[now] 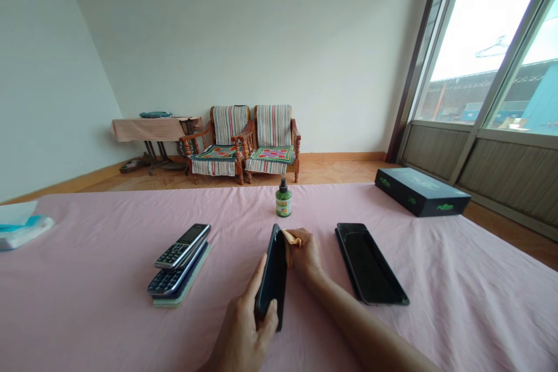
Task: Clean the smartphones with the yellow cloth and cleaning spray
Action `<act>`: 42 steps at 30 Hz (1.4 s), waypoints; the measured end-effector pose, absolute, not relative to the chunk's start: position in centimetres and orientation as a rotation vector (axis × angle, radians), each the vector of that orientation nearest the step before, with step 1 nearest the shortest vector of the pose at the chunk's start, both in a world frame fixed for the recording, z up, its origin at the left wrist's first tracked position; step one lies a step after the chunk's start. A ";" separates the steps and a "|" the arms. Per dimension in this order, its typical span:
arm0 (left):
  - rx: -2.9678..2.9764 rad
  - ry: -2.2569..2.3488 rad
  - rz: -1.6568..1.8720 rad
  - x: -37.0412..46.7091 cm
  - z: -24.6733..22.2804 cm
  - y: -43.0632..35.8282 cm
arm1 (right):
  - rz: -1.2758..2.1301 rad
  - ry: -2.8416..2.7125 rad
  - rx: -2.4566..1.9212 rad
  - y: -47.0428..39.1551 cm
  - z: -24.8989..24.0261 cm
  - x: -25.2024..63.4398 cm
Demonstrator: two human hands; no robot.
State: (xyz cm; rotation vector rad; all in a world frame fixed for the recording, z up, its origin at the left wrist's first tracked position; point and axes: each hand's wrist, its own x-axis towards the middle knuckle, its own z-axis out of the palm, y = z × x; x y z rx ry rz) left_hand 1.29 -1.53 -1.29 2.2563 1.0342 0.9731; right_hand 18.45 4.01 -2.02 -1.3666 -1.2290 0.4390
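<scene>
My left hand [250,319] grips the lower end of a dark smartphone [274,279], which is tilted up on its long edge over the pink cloth. Fingers closed, my right hand [306,256] pinches an orange-yellow wiping cloth [291,239] against the phone's upper right side. Part of the cloth is hidden behind the fingers. To the right lies a black tablet-like device [370,267], apparently on top of another dark one. On the left, several keypad phones [183,249] are stacked on a pale green flat item [192,279].
A green spray bottle [283,200] stands beyond my hands. A black box [421,190] sits at the far right of the pink-covered surface [108,232], and a tissue pack [26,226] lies at its left edge. Two wooden chairs [273,133] stand by the wall.
</scene>
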 end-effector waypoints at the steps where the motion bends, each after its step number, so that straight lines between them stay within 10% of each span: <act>1: 2.261 1.029 0.976 1.3 -1.3 -1.5 | 0.440 -1.219 -1.363 4.2 -2.0 18.5; 42: 2.408 0.954 0.937 1.5 -0.4 -2.5 | 0.304 -1.402 -1.550 3.6 -0.7 20.1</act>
